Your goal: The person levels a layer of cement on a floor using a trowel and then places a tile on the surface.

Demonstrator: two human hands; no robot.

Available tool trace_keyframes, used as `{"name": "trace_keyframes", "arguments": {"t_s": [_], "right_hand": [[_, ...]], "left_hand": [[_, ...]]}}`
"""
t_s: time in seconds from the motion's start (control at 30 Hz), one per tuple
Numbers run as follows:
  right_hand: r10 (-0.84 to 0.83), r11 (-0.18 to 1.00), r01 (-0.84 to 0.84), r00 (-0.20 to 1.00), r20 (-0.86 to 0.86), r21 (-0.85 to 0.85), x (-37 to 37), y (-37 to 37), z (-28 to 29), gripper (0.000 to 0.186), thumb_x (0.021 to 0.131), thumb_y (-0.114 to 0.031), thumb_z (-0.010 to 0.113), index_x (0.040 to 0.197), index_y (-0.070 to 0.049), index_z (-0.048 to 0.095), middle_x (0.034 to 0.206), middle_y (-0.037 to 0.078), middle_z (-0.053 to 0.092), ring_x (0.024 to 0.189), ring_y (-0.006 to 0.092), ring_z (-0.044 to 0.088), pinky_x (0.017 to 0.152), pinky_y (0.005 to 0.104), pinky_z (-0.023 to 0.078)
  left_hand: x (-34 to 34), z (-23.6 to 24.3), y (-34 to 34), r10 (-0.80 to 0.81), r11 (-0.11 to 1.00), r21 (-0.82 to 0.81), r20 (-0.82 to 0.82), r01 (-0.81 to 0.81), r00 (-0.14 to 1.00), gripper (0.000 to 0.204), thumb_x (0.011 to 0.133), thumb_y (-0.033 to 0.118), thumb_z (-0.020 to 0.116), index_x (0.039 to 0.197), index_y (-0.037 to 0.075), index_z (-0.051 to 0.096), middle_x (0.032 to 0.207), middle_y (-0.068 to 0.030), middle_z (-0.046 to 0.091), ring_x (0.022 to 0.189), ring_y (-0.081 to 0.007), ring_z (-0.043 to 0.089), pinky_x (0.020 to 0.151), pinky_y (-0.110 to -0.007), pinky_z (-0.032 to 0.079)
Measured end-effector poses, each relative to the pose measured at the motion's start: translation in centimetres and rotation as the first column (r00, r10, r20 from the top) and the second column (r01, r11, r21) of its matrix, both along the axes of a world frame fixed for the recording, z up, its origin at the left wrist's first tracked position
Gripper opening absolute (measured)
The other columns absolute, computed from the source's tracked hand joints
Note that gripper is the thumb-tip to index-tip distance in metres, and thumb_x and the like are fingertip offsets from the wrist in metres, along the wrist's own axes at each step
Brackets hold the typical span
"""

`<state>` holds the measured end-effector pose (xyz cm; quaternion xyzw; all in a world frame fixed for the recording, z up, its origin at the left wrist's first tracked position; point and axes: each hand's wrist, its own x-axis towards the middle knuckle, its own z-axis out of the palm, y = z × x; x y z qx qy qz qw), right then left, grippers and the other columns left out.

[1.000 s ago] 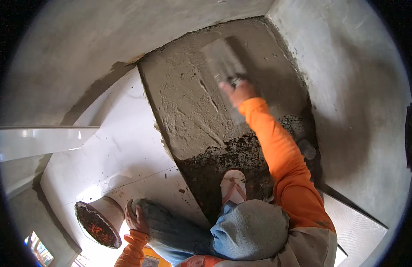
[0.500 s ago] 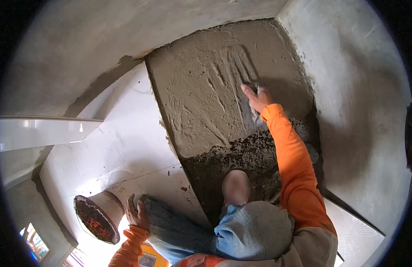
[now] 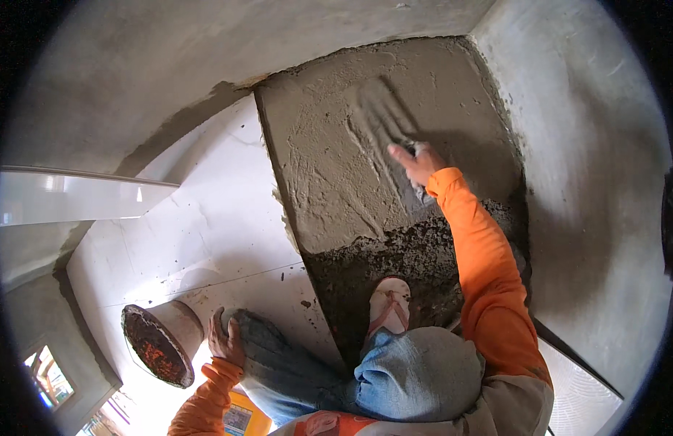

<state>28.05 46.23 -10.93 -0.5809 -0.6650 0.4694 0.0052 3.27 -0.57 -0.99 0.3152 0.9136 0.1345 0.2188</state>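
My right hand (image 3: 421, 164) is closed around the handle of a long, mortar-smeared plastering trowel (image 3: 383, 109), with the index finger pointing forward. The blade lies flat on wet grey mortar (image 3: 314, 167), where ridges and streaks run beside it. Part of the handle is hidden under my fingers. At lower left my left hand (image 3: 226, 340) is against my bent knee, fingers stretched out and nothing held. A mortar-crusted bucket (image 3: 178, 327) lies tipped beside that hand, its mouth turned left and reddish bits inside.
White tiles (image 3: 205, 240) border the mortar on the left. Darker, rough mortar (image 3: 351, 291) lies around my sandalled foot (image 3: 389, 301). Grey walls rise ahead and at the right (image 3: 591, 182). A yellow container (image 3: 245, 418) stands near my left forearm; a tile with a ridged back (image 3: 580, 389) leans lower right.
The trowel has shifted slightly left across the mortar with my right hand, and some ridges beside it look flatter. My left hand stays by the knee; the view has shifted a little.
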Motion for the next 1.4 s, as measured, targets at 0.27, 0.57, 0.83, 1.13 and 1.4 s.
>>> {"name": "trace_keyframes", "arguments": {"t_s": [0.27, 0.57, 0.83, 1.13, 1.4], "right_hand": [[0.413, 0.91, -0.403, 0.901, 0.133, -0.093, 1.5, -3.0, 4.9, 0.069, 0.082, -0.062, 0.055, 0.095, 0.005, 0.06, 0.073, 0.022, 0.064, 0.062, 0.0289, 0.065, 0.067, 0.0421, 0.051], [0.652, 0.752, -0.653, 0.757, 0.041, 0.092, -0.8, 1.6, 3.5, 0.054, 0.077, -0.051, 0.065, 0.091, 0.001, 0.064, 0.08, 0.019, 0.066, 0.072, 0.0326, 0.064, 0.07, 0.0431, 0.049], [0.308, 0.903, -0.294, 0.952, 0.007, 0.312, -2.0, 5.6, 4.1, 0.058, 0.078, -0.051, 0.065, 0.096, 0.004, 0.065, 0.091, 0.024, 0.067, 0.083, 0.038, 0.065, 0.077, 0.0418, 0.05], [0.021, 0.952, 0.041, 0.98, -0.198, 0.303, -3.5, 3.5, -0.1, 0.065, 0.076, -0.054, 0.066, 0.101, 0.007, 0.063, 0.093, 0.026, 0.066, 0.09, 0.0337, 0.066, 0.079, 0.0414, 0.051], [-0.239, 0.956, 0.242, 0.97, -0.038, 0.165, -1.1, 8.0, 5.1, 0.072, 0.078, -0.063, 0.061, 0.105, 0.004, 0.062, 0.079, 0.019, 0.067, 0.065, 0.0259, 0.066, 0.062, 0.0381, 0.053]], "left_hand": [[-0.2, -0.1, -0.7, -0.015, 1.0, -0.013, 0.016, 0.016, 1.0, 0.048, 0.091, 0.036, 0.045, 0.124, 0.0, 0.049, 0.115, -0.0268, 0.054, 0.104, -0.0437, 0.053, 0.092, -0.044, 0.042], [-0.4, -0.5, -1.0, -0.022, 1.0, 0.002, 0.032, 0.022, 0.999, 0.051, 0.092, 0.038, 0.045, 0.124, -0.002, 0.05, 0.115, -0.0266, 0.054, 0.107, -0.0433, 0.052, 0.094, -0.045, 0.04], [-0.4, -1.2, -1.4, -0.017, 1.0, 0.019, 0.003, 0.017, 1.0, 0.052, 0.092, 0.04, 0.046, 0.123, -0.001, 0.05, 0.115, -0.026, 0.054, 0.107, -0.0429, 0.051, 0.094, -0.045, 0.039], [-0.1, -1.0, -1.3, -0.001, 1.0, 0.03, -0.005, 0.002, 1.0, 0.051, 0.091, 0.04, 0.046, 0.121, -0.001, 0.053, 0.112, -0.0258, 0.055, 0.104, -0.0431, 0.052, 0.092, -0.046, 0.04], [0.1, -0.7, -0.3, 0.007, 0.999, 0.038, -0.003, -0.006, 1.0, 0.048, 0.091, 0.037, 0.047, 0.12, -0.001, 0.053, 0.112, -0.0266, 0.055, 0.104, -0.0442, 0.052, 0.091, -0.047, 0.04]]}}
